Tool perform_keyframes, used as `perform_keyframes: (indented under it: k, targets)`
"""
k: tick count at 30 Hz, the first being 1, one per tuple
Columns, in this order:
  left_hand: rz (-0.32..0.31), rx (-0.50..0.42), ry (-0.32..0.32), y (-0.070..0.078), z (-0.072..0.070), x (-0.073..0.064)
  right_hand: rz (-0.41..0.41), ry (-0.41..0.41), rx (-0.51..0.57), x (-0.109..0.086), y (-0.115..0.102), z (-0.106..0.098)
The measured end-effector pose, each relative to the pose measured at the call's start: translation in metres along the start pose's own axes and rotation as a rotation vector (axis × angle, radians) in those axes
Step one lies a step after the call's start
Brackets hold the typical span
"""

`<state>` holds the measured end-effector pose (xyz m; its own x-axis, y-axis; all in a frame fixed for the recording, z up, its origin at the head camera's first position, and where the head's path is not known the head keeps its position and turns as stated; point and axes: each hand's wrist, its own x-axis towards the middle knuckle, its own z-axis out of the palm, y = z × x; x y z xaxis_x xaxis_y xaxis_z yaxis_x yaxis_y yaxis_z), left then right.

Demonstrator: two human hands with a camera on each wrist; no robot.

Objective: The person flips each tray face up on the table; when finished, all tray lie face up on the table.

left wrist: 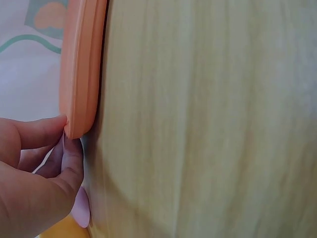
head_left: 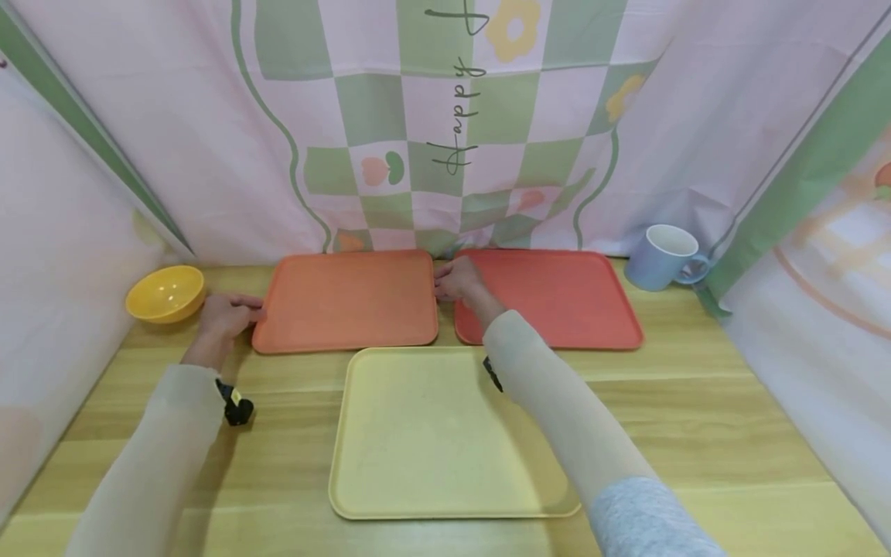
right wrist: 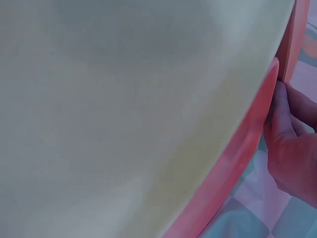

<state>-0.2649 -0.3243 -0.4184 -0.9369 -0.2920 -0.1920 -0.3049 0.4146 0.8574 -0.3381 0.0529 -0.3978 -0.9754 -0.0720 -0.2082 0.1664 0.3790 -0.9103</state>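
An orange tray [head_left: 348, 302] lies flat on the table between both hands. At its left edge, my left hand [head_left: 226, 313] pinches the rim, thumb on top and fingers underneath, as the left wrist view shows with the orange tray [left wrist: 81, 74]. My right hand [head_left: 462, 282] reaches into the narrow gap beside the red tray [head_left: 564, 302] and holds the orange tray's right edge. In the right wrist view the fingertips of the right hand [right wrist: 292, 148] meet the orange rim [right wrist: 295, 44]; its underside grip is partly hidden.
A pale yellow tray [head_left: 445, 433] lies in front, under the right forearm. The yellow bowl [head_left: 167, 294] stands at the back left, close to the left hand. A blue mug [head_left: 661, 259] stands at the back right. Behind the trays hangs a patterned curtain [head_left: 431, 116].
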Motion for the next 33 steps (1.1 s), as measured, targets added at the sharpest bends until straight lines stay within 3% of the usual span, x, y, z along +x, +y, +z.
perform_keyframes:
  k: [8, 17, 20, 26, 33]
  targets:
    - [0.038, 0.03, 0.004, -0.003, 0.001, 0.002, -0.018, -0.006, -0.09, -0.002, 0.001, -0.002]
    - [0.054, 0.096, 0.007, -0.002, 0.0, -0.001, 0.0, -0.035, -0.032, -0.009, 0.002, -0.004]
    - [0.123, 0.183, 0.008, 0.003, -0.002, -0.006, 0.006, -0.068, 0.006, -0.013, 0.0, -0.009]
    - [0.359, 0.435, 0.045, 0.022, 0.003, -0.019, -0.038, -0.105, 0.028, -0.024, -0.001, -0.023]
    - [0.55, 0.444, 0.011, 0.038, 0.026, -0.034, -0.082, -0.1, -0.01, -0.031, 0.002, -0.038]
